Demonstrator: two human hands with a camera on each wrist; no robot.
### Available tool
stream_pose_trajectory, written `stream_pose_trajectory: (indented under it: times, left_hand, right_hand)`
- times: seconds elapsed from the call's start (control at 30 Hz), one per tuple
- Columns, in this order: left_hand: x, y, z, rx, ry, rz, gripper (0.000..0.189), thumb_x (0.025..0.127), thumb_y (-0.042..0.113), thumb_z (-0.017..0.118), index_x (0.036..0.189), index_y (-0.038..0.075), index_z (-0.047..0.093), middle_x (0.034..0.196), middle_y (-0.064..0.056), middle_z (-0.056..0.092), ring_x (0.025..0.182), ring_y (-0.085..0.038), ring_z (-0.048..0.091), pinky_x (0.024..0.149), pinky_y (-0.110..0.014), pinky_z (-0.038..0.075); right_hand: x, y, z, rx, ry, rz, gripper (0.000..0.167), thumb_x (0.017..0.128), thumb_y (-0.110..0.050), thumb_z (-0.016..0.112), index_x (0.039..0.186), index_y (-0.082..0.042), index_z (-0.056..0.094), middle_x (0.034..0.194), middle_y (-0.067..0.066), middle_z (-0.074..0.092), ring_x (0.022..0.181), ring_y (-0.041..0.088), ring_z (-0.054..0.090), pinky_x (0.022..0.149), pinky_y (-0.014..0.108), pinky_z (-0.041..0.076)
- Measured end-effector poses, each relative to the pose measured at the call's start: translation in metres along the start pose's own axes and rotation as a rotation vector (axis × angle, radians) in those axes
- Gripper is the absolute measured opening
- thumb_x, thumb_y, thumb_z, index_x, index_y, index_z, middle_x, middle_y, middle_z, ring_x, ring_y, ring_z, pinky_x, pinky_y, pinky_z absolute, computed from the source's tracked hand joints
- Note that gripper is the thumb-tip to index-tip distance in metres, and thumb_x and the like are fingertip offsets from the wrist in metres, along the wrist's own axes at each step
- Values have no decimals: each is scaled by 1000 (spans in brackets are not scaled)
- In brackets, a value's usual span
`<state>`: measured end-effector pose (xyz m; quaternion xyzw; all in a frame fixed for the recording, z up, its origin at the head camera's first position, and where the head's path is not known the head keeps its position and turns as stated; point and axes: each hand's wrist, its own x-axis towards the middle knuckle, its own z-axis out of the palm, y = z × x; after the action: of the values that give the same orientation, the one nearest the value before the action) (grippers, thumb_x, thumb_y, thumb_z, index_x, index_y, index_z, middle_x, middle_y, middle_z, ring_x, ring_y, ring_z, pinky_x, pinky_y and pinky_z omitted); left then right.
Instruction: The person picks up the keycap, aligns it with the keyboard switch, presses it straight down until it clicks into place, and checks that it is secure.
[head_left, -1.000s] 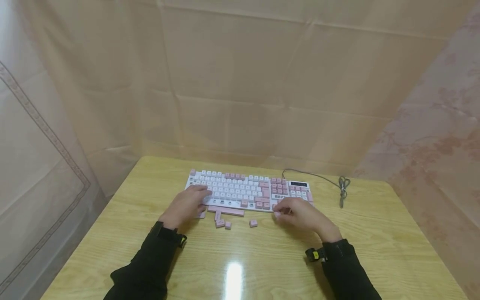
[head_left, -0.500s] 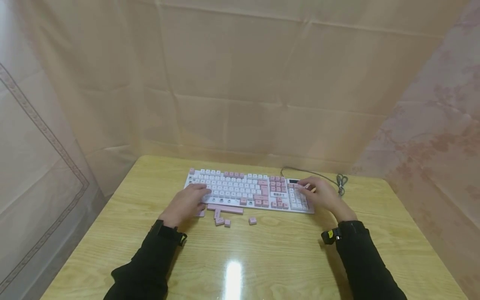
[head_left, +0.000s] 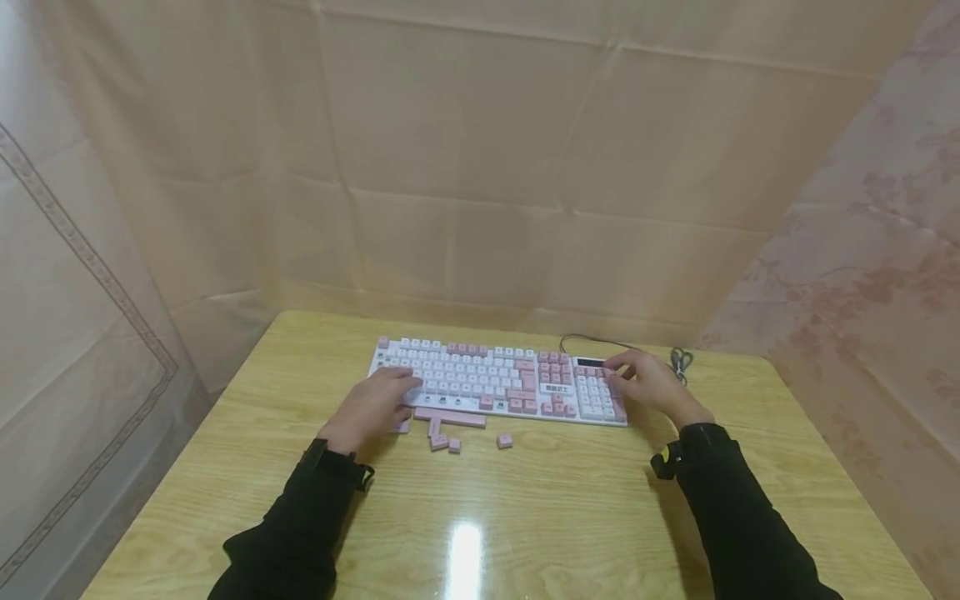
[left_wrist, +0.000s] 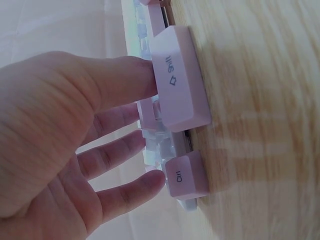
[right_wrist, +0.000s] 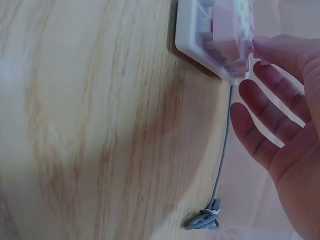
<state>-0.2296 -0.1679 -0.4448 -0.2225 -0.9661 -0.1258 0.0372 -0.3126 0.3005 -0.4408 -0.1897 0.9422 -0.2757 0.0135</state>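
A white and pink keyboard [head_left: 468, 379] lies across the table, with bare switches showing along its lower left row. My left hand [head_left: 369, 410] rests at its left end, fingers extended over the keys. In the left wrist view its thumb overlaps the edge of a pink Shift keycap [left_wrist: 175, 82], and a fingertip is close to a pink Ctrl keycap [left_wrist: 186, 176]. At the number pad's upper right, my right hand [head_left: 656, 387] pinches a small pink keycap [right_wrist: 258, 54], mostly hidden by thumb and forefinger; its other fingers are loosely bent.
A long pink spacebar [head_left: 450, 417] lies along the keyboard's front edge. Several loose pink keycaps, one of them apart to the right [head_left: 505, 441], lie on the wooden table [head_left: 562, 517]. A grey cable [head_left: 681, 362] is bundled behind the right hand. Curtains hang behind the table.
The right hand has moved from the table in front of the keyboard up to the number pad's right side, shifting slightly right in the last half second. The left hand has stayed put.
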Motion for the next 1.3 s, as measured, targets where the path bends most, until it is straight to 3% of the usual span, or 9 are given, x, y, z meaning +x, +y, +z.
stream_pose_trajectory:
  times: [0.67, 0.93, 1.3]
  left_hand:
    - [0, 0, -1, -7, -8, -11, 49, 88, 13, 80, 133, 5, 65, 141, -16, 59, 134, -34, 50, 112, -49, 38]
    - [-1, 0, -1, 7, 37, 39, 46, 86, 10, 81, 130, 3, 67, 136, -19, 61, 130, -37, 54, 108, -49, 42]
    - [-1, 0, 1, 6, 17, 19, 49, 87, 12, 81, 132, 4, 65, 138, -17, 60, 132, -35, 52, 110, -49, 41]
  right_hand:
    - [6, 12, -1, 28, -66, 114, 28, 98, -22, 70, 119, -4, 70, 113, 14, 67, 90, 26, 62, 73, 35, 51]
    - [5, 16, 0, 52, -64, 110, 30, 100, -26, 67, 123, -7, 70, 113, 13, 68, 96, 28, 64, 79, 39, 54]
    - [2, 22, 4, 62, -43, 104, 35, 99, -32, 68, 124, -7, 70, 112, 13, 68, 98, 29, 63, 85, 46, 52]
